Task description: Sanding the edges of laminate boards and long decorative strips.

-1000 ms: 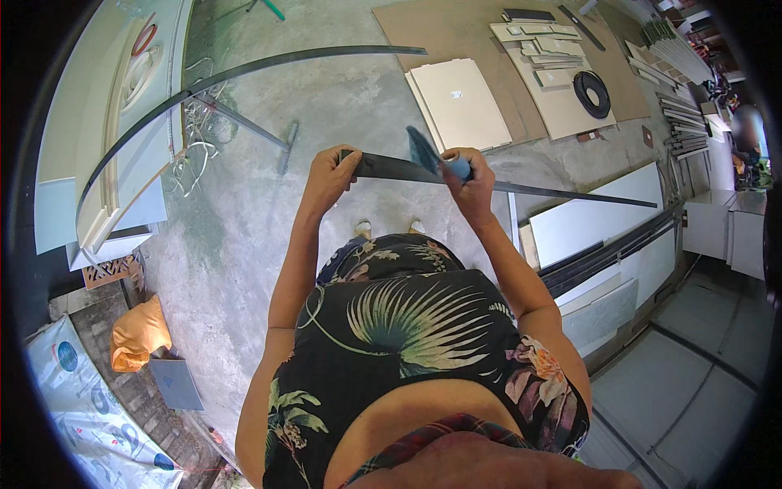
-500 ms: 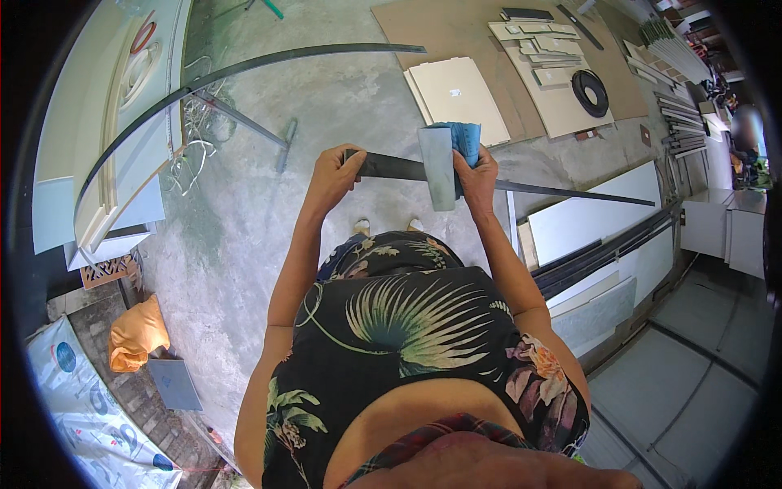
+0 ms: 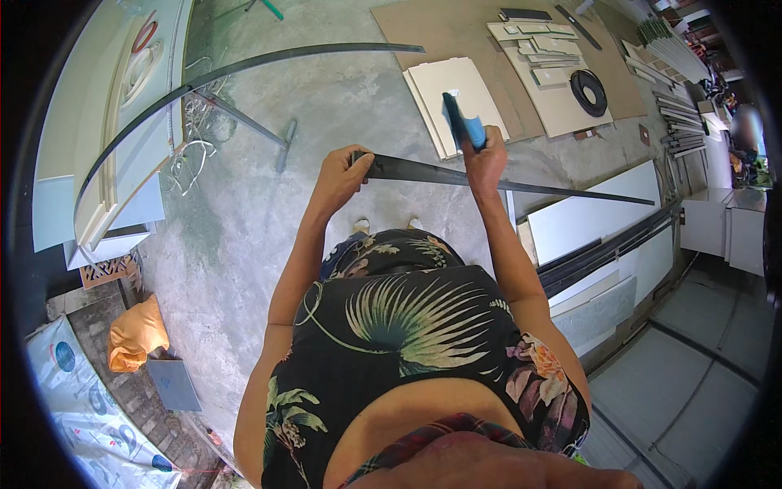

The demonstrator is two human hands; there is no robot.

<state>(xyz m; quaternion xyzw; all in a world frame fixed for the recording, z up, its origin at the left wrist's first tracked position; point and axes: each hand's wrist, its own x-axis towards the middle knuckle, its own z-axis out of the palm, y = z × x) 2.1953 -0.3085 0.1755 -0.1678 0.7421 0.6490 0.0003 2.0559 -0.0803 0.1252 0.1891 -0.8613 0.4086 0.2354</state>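
My left hand (image 3: 344, 174) is closed on the near end of a long, dark flat strip (image 3: 423, 172), its thumb on top. From there the strip runs rightward, narrowing with distance toward the white panels. My right hand (image 3: 486, 165) is closed around a folded piece of blue-backed sandpaper (image 3: 472, 133) with a dark face, held upright and tilted over the strip. The strip passes at my right hand; whether the fingers touch it I cannot tell.
A long black bar (image 3: 244, 70) arches across the left, above a grey stand (image 3: 244, 122). Cream boards (image 3: 456, 106) and a black coil (image 3: 588, 93) lie ahead on brown sheeting. White panels (image 3: 603, 208) and dark bars (image 3: 603, 261) lie at right; an orange sack (image 3: 138, 332) sits at lower left.
My right hand has turned and lifted slightly, so the sandpaper has swung from lying across the strip to standing above it. The left hand and strip have barely moved.
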